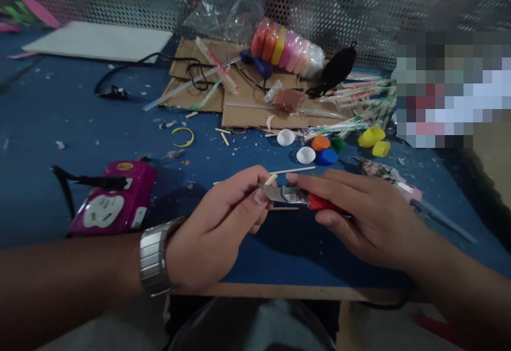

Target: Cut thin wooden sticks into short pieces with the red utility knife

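My left hand [223, 223], with a metal watch [154, 259] on its wrist, pinches a short wooden stick [271, 179] between thumb and forefinger. My right hand [363, 212] is closed on the red handle of a utility knife [293, 195]. The knife's blade points left and lies against or just beside the stick at my left fingertips; the exact contact cannot be made out. Behind my hands a thin wooden stick [295, 170] lies on the blue table, and another stick [285, 209] shows just below the blade.
Bottle caps [305, 155] in several colours lie beyond my hands. A purple power strip [115, 197] stands at left. Cardboard [255, 117], wrapped chopsticks [359, 106], a glue gun [257, 65] and packs of coloured clay [285, 48] are at the back. A blade-like strip [447, 220] lies right.
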